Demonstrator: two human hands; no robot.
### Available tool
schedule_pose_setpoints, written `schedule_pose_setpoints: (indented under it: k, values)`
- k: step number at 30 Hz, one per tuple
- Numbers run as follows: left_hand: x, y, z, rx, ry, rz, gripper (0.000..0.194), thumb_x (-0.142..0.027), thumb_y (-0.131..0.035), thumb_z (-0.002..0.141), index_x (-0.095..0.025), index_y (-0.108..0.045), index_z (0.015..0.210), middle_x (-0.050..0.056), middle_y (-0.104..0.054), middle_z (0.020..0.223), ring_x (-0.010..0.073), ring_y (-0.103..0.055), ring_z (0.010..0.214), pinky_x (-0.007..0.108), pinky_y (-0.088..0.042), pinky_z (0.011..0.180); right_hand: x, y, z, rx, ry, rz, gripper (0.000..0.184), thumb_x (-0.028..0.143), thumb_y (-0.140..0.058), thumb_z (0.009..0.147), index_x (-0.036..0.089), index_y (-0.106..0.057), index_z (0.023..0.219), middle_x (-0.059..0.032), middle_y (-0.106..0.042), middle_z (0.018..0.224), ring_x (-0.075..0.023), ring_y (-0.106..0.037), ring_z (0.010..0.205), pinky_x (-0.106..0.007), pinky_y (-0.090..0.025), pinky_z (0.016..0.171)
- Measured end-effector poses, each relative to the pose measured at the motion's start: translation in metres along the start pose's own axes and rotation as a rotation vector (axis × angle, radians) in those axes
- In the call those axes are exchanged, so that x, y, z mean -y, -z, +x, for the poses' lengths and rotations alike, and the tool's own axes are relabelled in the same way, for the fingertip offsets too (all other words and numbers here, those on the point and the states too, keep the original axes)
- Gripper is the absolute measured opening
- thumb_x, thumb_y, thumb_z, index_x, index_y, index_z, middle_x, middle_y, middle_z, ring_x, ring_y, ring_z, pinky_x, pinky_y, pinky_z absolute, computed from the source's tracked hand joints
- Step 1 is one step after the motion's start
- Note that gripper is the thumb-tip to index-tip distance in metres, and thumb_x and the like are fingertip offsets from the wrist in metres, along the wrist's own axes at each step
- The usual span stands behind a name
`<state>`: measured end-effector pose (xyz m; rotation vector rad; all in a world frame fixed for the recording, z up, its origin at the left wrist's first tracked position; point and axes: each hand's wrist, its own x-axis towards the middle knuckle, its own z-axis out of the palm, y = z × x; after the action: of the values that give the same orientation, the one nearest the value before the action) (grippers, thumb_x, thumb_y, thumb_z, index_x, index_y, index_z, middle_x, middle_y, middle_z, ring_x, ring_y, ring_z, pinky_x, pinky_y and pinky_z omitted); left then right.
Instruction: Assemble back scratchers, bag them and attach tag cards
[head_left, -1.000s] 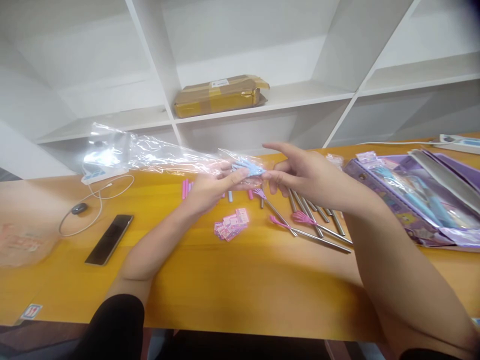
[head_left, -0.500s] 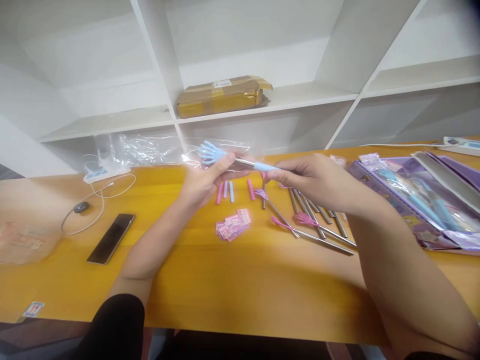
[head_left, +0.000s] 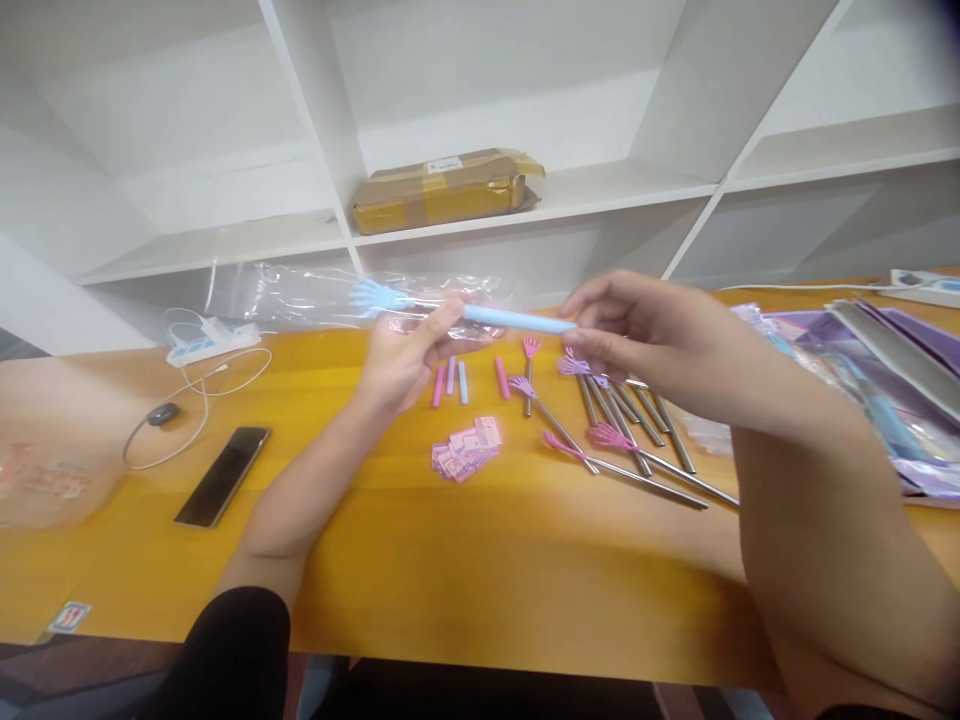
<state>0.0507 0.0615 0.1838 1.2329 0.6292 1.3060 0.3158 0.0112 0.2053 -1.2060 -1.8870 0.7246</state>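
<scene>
Head view: above the wooden table (head_left: pixel 420 570), your left hand (head_left: pixel 401 365) grips the blue back scratcher (head_left: pixel 499 316) and a clear bag (head_left: pixel 289 295), your right hand (head_left: pixel 649 335) pinches the handle end; pink cards (head_left: pixel 466 450) lie below, white shelves (head_left: pixel 495 80) behind.

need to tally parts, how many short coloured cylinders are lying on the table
4 visible: a pink cylinder, a purple cylinder and a blue cylinder side by side, right of the left grip, and another pink cylinder farther right. That grip may hide more.
</scene>
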Motion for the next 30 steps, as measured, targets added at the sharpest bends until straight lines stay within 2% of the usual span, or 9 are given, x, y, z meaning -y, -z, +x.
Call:
schedule_pose_setpoints:
  k: [3, 8, 12, 16, 18, 21, 23, 26, 30]
  values:
    - [-0.007, 0.005, 0.003, 0.005, -0.01, -0.002, 0.04, -0.044, -0.097, 0.083, -0.012, -0.079, 0.101, 0.013, -0.085, 0.103, 0.0347, -0.083, 0.116, 0.047, -0.072, 0.103, 0.001, 0.001, -0.001, -0.045, 0.017, 0.061, 0.047, 0.068, -0.08, 0.094, 0.023, -0.071, 0.103, -0.0055, -0.073, 0.082, -0.0178, -0.067, 0.072, -0.034, -0.051, 0.058]
    - [-0.005, 0.004, -0.002, 0.05, 0.029, 0.023, 0.045, -0.047, -0.097, 0.083, -0.012, -0.079, 0.103, 0.013, -0.085, 0.104, 0.0363, -0.084, 0.115, 0.044, -0.073, 0.097, 0.009, -0.018, -0.001, -0.159, 0.029, 0.143, 0.036, 0.056, -0.086, 0.093, 0.023, -0.075, 0.103, -0.0049, -0.075, 0.085, -0.0182, -0.071, 0.075, -0.036, -0.057, 0.067]
    - [0.007, -0.002, -0.01, 0.162, 0.076, 0.077, 0.047, -0.054, -0.094, 0.085, -0.013, -0.08, 0.103, 0.014, -0.086, 0.105, 0.0349, -0.086, 0.104, 0.038, -0.073, 0.083, 0.011, -0.032, -0.001, -0.201, 0.144, -0.006, 0.034, 0.058, -0.079, 0.099, 0.025, -0.08, 0.101, -0.0057, -0.075, 0.089, -0.0183, -0.067, 0.077, -0.037, -0.053, 0.069]
    - [0.012, -0.005, -0.015, 0.246, 0.115, 0.073, 0.045, -0.054, -0.092, 0.088, -0.013, -0.082, 0.105, 0.014, -0.086, 0.1, 0.0309, -0.086, 0.093, 0.036, -0.071, 0.079, 0.008, -0.033, 0.001, -0.252, 0.31, -0.174, 0.033, 0.06, -0.076, 0.102, 0.028, -0.082, 0.096, -0.0056, -0.074, 0.09, -0.0162, -0.055, 0.07, -0.037, -0.044, 0.066]
    - [0.01, -0.005, -0.015, 0.265, 0.126, 0.072, 0.045, -0.054, -0.093, 0.087, -0.014, -0.083, 0.105, 0.013, -0.086, 0.099, 0.0288, -0.086, 0.087, 0.036, -0.07, 0.076, 0.005, -0.029, 0.002, -0.225, 0.408, -0.158, 0.027, 0.056, -0.078, 0.101, 0.03, -0.081, 0.099, -0.0046, -0.073, 0.093, -0.0145, -0.053, 0.067, -0.036, -0.043, 0.064]
    - [0.005, -0.004, -0.015, 0.277, 0.129, 0.073, 0.044, -0.054, -0.092, 0.088, -0.014, -0.083, 0.105, 0.014, -0.086, 0.102, 0.0266, -0.085, 0.083, 0.035, -0.069, 0.074, 0.002, -0.019, 0.001, -0.138, 0.515, -0.11, 0.018, 0.05, -0.084, 0.098, 0.033, -0.079, 0.104, -0.0025, -0.074, 0.099, -0.014, -0.056, 0.069, -0.034, -0.041, 0.06]
    - [0.003, -0.003, -0.015, 0.302, 0.141, 0.08, 0.045, -0.054, -0.091, 0.089, -0.014, -0.083, 0.106, 0.015, -0.086, 0.102, 0.0266, -0.085, 0.083, 0.035, -0.069, 0.074, 0.001, -0.015, 0.0, -0.142, 0.567, -0.123, 0.017, 0.048, -0.086, 0.097, 0.035, -0.078, 0.104, -0.0013, -0.074, 0.099, -0.0143, -0.058, 0.072, -0.034, -0.041, 0.059]
    - [0.001, -0.003, -0.015, 0.368, 0.179, 0.09, 0.045, -0.055, -0.091, 0.089, -0.013, -0.083, 0.105, 0.014, -0.086, 0.096, 0.0266, -0.085, 0.084, 0.035, -0.068, 0.076, 0.0, -0.012, 0.0, -0.149, 0.621, -0.16, 0.017, 0.048, -0.085, 0.098, 0.034, -0.078, 0.102, -0.0007, -0.074, 0.098, -0.0136, -0.057, 0.07, -0.034, -0.043, 0.059]
    - [-0.001, -0.004, -0.014, 0.383, 0.182, 0.082, 0.041, -0.053, -0.09, 0.091, -0.014, -0.083, 0.103, 0.01, -0.085, 0.091, 0.0226, -0.083, 0.078, 0.036, -0.069, 0.082, -0.003, -0.013, 0.003, -0.047, 0.62, -0.178, 0.024, 0.056, -0.082, 0.099, 0.032, -0.079, 0.102, -0.0032, -0.074, 0.099, -0.0143, -0.058, 0.072, -0.034, -0.043, 0.061]
